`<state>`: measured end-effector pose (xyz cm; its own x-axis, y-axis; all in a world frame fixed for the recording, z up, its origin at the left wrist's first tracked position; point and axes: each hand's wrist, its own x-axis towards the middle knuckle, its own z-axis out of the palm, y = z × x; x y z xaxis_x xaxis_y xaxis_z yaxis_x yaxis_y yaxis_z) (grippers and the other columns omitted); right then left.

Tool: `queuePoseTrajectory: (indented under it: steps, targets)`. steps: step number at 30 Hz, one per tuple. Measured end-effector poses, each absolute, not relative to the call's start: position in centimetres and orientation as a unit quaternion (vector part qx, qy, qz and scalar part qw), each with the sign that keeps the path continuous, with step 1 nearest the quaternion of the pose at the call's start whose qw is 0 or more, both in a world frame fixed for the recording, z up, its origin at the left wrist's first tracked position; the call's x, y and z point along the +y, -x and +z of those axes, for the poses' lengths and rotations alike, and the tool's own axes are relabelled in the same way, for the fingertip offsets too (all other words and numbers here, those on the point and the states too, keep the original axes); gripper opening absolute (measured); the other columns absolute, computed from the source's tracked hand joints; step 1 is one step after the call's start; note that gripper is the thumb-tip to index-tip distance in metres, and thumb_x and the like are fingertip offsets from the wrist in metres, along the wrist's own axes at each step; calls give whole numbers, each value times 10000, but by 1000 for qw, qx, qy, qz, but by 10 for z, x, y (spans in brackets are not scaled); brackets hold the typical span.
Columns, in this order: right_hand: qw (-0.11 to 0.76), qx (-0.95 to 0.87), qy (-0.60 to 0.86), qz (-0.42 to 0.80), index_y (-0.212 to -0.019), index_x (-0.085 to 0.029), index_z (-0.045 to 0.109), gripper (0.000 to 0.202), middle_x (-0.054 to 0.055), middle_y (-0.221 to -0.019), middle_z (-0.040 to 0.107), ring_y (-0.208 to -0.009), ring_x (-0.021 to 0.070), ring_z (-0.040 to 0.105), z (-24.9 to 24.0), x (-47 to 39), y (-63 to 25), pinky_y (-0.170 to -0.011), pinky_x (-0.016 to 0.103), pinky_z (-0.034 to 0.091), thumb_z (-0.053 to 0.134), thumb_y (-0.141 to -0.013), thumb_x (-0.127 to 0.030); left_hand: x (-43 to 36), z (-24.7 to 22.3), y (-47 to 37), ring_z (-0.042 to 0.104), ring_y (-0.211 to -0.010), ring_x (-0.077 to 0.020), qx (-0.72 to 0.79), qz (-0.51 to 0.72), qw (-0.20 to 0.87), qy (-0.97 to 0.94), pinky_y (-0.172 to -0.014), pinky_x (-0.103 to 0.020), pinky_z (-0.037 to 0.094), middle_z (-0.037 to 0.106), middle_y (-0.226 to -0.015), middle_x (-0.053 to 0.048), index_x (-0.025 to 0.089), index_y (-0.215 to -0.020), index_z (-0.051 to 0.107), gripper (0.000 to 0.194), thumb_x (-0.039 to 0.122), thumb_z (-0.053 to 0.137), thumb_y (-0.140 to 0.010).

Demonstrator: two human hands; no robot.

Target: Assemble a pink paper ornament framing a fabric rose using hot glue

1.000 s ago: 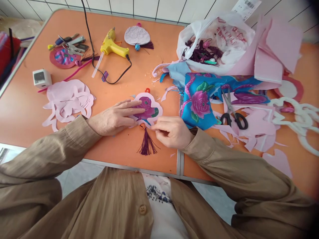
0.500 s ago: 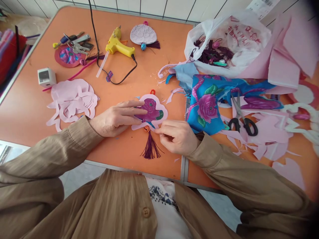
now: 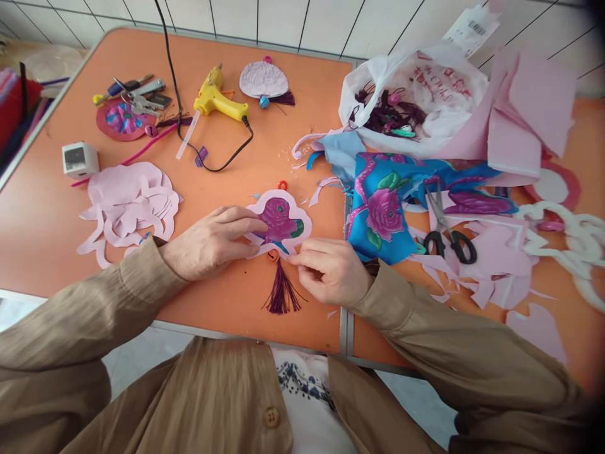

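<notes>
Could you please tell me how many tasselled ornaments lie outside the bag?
3: the pink-edged ornament at the left hand; the white ornament beside the glue gun; the round ornament partly under the keys. Others may be hidden.

An orange table (image 3: 208, 315) bears a tasselled ornament (image 3: 282, 217) and glue gun (image 3: 221, 103).

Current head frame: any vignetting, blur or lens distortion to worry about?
Head view: darkening along the right side, heaviest in the corners; head view: joints of the wall tiles fan outward, consistent with a wide-angle lens; head view: left hand, right hand and flower patch look fairly clear, while the white cutouts at far right look softer.
</notes>
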<state>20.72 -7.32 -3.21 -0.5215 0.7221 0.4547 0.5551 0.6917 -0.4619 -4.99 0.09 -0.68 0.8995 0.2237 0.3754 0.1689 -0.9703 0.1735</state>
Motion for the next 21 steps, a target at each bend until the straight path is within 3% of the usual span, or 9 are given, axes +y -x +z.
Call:
queuePoseTrajectory:
  steps: [3, 6, 13, 18, 21]
  targets:
    - [323, -864, 368, 120, -739, -162, 677, 239, -3, -610, 545, -543, 109, 476, -31, -73, -206, -526, 242, 409, 483, -749, -23, -3, -2, 47, 640, -936, -220, 102, 194, 47, -974, -786, -334, 537, 735, -1014, -100, 149, -909, 683, 275, 168, 429, -1013]
    - [325, -864, 366, 115, -737, -158, 680, 240, -1, -612, 545, -541, 110, 476, -30, -73, -205, -523, 246, 403, 482, -750, -23, -4, -1, 45, 619, -851, -193, 87, 188, 64, -976, -742, -305, 523, 727, -947, -92, 132, -900, 672, 325, 153, 374, -1027]
    - [323, -861, 370, 129, -728, -168, 676, 242, -1, -610, 558, -535, 109, 479, -32, -73, -206, -519, 253, 403, 480, -735, -27, -2, -1, 45, 616, -851, -179, 89, 180, 75, -977, -743, -298, 511, 714, -946, -91, 157, -893, 650, 325, 124, 353, -1019]
    - [403, -788, 410, 220, -772, -174, 686, 223, -7, -651, 627, -495, 73, 499, -25, -70, -212, -452, 212, 384, 513, -760, -34, -2, 1, 45, 610, -862, -200, 80, 179, 83, -977, -746, -318, 517, 712, -958, -108, 142, -928, 648, 289, 106, 372, -1004]
    - [418, -765, 443, 207, -788, -183, 700, 214, -14, -643, 622, -483, 68, 485, -23, -68, -214, -441, 210, 386, 533, -782, -50, -1, 2, 45, 615, -878, -197, 79, 178, 82, -977, -759, -318, 518, 712, -973, -103, 151, -936, 651, 290, 105, 373, -1003]
